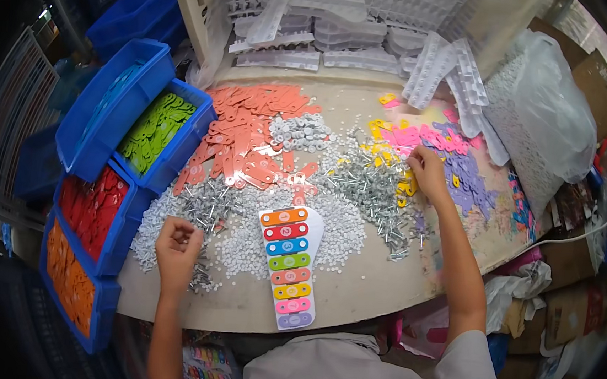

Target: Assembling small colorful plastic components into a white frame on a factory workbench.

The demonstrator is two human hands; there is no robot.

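Left hand (178, 245) rested on the table (374, 288) with fingers curled loosely inward over the spread of small white plastic discs (242, 245) and metal screws (206, 207) — whether it gripped anything could not be told. Right hand (426, 172) reached well across to the far right, fingertips pinched down among pink bars (404, 135) and yellow bars (407, 187). Between the hands lay a toy xylophone (287, 265), white base with eight coloured bars fitted. Orange bars (247, 132) heaped behind; blue bins (118, 146) at left held green, red and orange pieces.
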